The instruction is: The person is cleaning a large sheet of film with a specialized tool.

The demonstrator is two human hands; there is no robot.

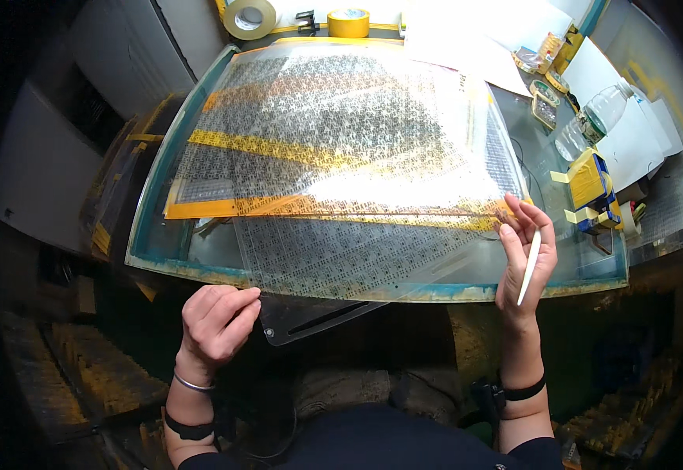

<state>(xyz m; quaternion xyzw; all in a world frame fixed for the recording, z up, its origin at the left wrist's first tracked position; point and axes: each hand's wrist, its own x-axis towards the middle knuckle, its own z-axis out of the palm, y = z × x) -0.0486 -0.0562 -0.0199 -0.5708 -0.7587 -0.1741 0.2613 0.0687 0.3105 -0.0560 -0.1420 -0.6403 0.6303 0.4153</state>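
A large clear film [341, 258] printed with rows of small dark marks is held tilted over the worktop. Its near left corner is pinched between the thumb and forefinger of my left hand [218, 321]. My right hand [528, 258] is at the film's right edge, thumb and fingertips close around it; glare hides the exact contact. A slim white stick [530, 268] with a tapered end is tucked in the same hand, pointing down. Under the film lie more printed sheets with an orange border strip [208, 210] and a yellow tape strip [271, 149].
The glass worktop has a worn teal frame [357, 291]. At the back are a tape roll [250, 17] and yellow tape [348, 23]. On the right stand a plastic bottle [596, 121] and a yellow-and-blue tape dispenser [592, 192]. A dark slotted panel [318, 319] juts below the front edge.
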